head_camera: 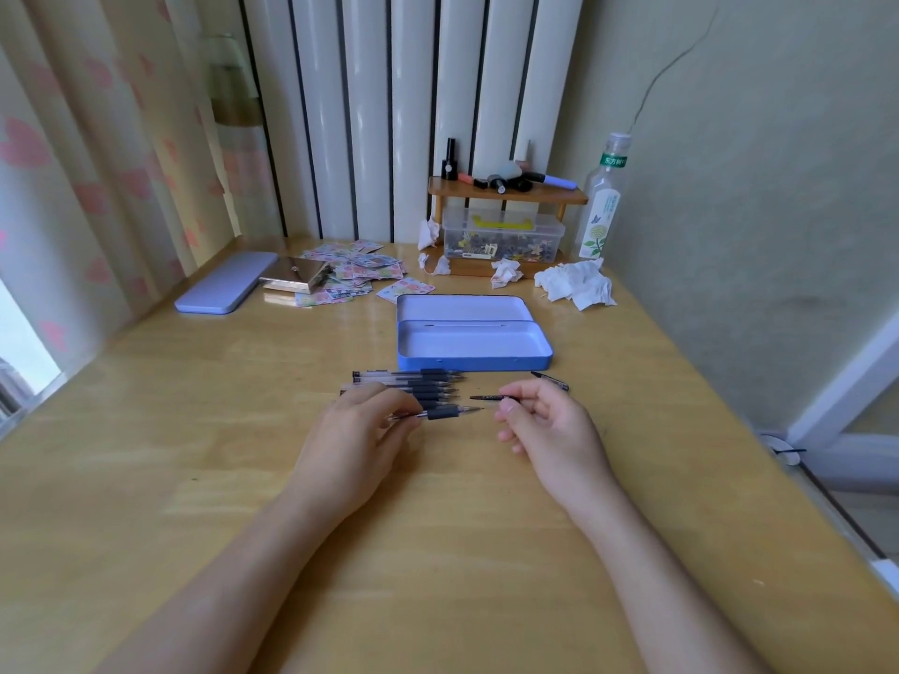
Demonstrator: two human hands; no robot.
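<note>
Capping step, looks like: pen (440, 412) pinched in the left hand (360, 430), cap (489, 397) pinched in the right hand (545, 420); tip alignment needed next.

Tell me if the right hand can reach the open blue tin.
Probably yes: the right hand is just short of the blue tin, only a loose black cap between, though it pinches a thin black piece.

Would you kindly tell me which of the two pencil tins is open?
The blue tin in the middle, lid folded back; the lilac tin at the left is shut.
</note>
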